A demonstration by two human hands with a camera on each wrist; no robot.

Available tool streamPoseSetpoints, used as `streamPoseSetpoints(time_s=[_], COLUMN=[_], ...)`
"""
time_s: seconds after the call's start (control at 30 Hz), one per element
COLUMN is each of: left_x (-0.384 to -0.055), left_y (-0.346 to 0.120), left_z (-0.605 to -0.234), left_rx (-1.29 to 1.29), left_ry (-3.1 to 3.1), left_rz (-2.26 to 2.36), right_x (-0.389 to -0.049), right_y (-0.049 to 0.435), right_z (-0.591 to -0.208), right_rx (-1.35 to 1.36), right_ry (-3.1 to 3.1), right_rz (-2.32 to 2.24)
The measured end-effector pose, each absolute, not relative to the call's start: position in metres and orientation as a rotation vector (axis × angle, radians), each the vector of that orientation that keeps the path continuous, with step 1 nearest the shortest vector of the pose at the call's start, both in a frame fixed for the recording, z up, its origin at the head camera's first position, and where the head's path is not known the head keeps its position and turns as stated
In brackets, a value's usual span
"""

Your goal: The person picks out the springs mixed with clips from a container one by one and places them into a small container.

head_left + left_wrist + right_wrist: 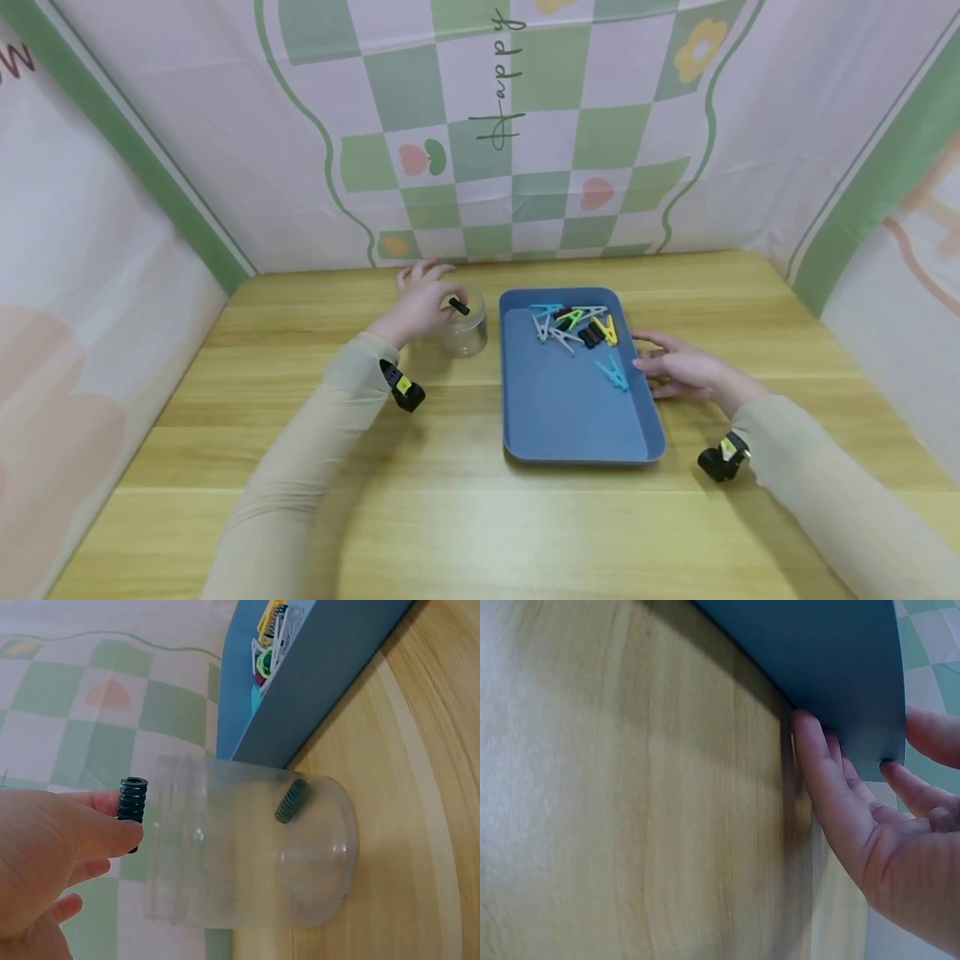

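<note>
Above the mouth of a clear plastic jar (225,855), my left hand (425,304) pinches a dark coil spring (132,802) between thumb and finger. A second dark green spring (292,801) lies inside the jar near its bottom. My right hand (686,367) rests against the right side of a blue tray (570,425), its fingers touching the outer wall and its thumb at the rim. In the far half of the tray are several clothespins, among them a yellow clothespin (606,331), a green clothespin (572,317) and a light blue clothespin (615,374) lying apart. Dark springs (591,335) lie among them.
Everything stands on a wooden table (450,517). The jar is just left of the tray. A checkered cloth (480,150) hangs behind the table's far edge, with cloth walls at both sides.
</note>
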State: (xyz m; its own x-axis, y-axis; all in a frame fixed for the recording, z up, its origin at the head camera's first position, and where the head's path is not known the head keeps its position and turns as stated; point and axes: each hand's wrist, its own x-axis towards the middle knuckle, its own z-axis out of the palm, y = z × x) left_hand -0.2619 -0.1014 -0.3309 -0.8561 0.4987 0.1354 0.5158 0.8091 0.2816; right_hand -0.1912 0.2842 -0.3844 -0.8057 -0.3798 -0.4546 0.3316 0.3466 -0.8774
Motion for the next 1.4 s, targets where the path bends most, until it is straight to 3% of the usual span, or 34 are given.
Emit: streamPoseSetpoints(time_s=[1.4], left_x=[-0.2636], left_y=[-0.1057], left_z=[-0.3307], left_rx=[-0.774], left_ry=[-3.011], left_rz=[-0.519], right_x=[-0.1923], right_y=[0.2844], right_z=[-0.3861], right_rx=[-0.032], right_ry=[2.001], right_rz=[-1.519])
